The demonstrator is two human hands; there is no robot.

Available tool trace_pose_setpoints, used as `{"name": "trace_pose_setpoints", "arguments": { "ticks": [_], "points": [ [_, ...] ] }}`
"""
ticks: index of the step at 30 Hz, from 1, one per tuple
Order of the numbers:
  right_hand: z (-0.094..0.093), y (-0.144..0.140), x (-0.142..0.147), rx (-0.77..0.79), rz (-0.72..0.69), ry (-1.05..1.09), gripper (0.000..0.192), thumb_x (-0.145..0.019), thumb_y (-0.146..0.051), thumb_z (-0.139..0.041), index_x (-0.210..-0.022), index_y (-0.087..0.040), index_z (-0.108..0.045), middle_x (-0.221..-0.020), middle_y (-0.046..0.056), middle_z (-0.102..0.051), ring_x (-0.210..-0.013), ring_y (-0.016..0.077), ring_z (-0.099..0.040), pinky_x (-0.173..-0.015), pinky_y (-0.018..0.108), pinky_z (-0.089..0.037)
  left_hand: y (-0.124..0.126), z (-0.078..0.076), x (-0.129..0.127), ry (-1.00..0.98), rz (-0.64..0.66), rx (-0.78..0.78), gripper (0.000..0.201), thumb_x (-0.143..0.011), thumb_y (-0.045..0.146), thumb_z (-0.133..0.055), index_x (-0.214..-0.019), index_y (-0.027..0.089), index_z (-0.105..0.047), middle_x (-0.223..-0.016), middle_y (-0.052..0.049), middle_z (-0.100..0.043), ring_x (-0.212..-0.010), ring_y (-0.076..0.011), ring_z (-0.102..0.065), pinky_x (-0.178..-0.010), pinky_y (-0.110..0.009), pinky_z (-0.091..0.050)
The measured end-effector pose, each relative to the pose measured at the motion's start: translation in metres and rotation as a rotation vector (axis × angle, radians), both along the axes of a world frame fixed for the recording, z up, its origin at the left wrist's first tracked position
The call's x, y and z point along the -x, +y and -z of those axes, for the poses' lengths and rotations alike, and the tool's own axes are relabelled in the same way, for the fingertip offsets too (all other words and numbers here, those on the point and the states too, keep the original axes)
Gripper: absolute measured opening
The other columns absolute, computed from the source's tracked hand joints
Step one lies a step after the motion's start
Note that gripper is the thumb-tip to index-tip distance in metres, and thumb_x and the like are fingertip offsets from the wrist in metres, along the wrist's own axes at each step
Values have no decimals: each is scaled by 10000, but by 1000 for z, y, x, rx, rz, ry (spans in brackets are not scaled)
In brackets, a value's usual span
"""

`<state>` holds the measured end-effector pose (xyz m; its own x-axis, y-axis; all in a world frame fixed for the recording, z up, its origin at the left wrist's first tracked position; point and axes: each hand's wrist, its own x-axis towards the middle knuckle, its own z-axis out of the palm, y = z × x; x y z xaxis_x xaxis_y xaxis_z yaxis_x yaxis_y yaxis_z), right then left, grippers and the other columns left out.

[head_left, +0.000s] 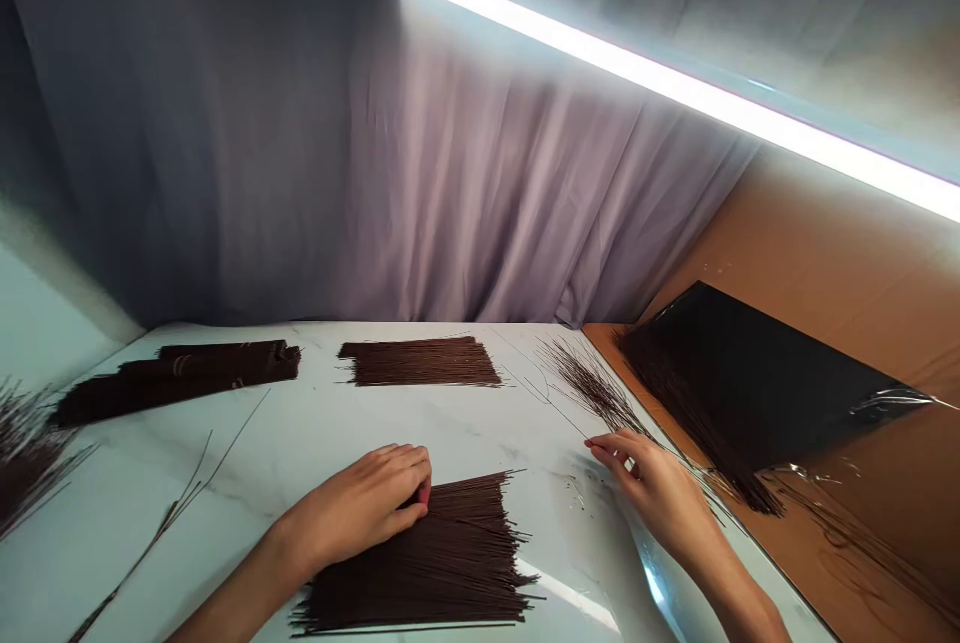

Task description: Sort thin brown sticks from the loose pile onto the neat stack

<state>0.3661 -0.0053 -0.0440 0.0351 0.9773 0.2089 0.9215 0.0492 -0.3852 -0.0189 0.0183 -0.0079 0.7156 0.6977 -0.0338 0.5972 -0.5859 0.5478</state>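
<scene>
A wide pile of thin brown wires (442, 563) lies across the near middle of the table. Over its upper left edge rests my left hand (375, 503), fingers curled together and thumb close to them; whether a wire is between them is hidden. My right hand (645, 473) is to the right of the pile, thumb and forefinger pinching the end of a single thin wire (566, 418). That wire runs up and left over the white tabletop and bends near its far part. Just behind the right hand is a loose, fanned bunch of wires (592, 383).
A neat stack of wires (420, 363) lies at the back, tied bundles (187, 373) at the back left. Loose wires (169, 523) lie at left. Beyond the table's right edge, a black sheet (765, 373) and more wires rest on brown board. A tube light (637, 68) hangs above.
</scene>
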Motion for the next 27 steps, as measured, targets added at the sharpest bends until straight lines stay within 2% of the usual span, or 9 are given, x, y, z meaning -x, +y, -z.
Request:
{"name": "trace_pose_setpoints", "arguments": {
  "ticks": [10, 17, 27],
  "points": [
    [2, -2, 6, -8, -13, -48, 370, -1028, -487, -392, -1017, -297, -710, -1055, 42, -756, -856, 253, -710, -665, 317, -480, 0, 1, -1, -46, 3, 47, 122, -985, 214, -530, -881, 234, -589, -953, -1, -636, -885, -220, -612, -818, -324, -420],
    [0, -2, 12, 28, -15, -56, 384, -1035, -490, -366, -1019, -298, -698, -1070, 35, -748, -840, 241, -704, -654, 311, -471, -1, 0, -2, 62, 11, -2, 141, -1009, 163, -485, -897, 222, -548, -970, -6, -645, -898, -210, -614, -844, -334, -428],
    [-2, -4, 15, -27, -53, -66, 360, -1038, -459, -388, -1012, -290, -704, -1066, 37, -747, -882, 245, -722, -650, 314, -484, -5, -17, 0, 62, -41, 93, 195, -1039, 215, -381, -873, 236, -481, -959, -2, -637, -829, -183, -587, -757, -293, -396]
  ]
}}
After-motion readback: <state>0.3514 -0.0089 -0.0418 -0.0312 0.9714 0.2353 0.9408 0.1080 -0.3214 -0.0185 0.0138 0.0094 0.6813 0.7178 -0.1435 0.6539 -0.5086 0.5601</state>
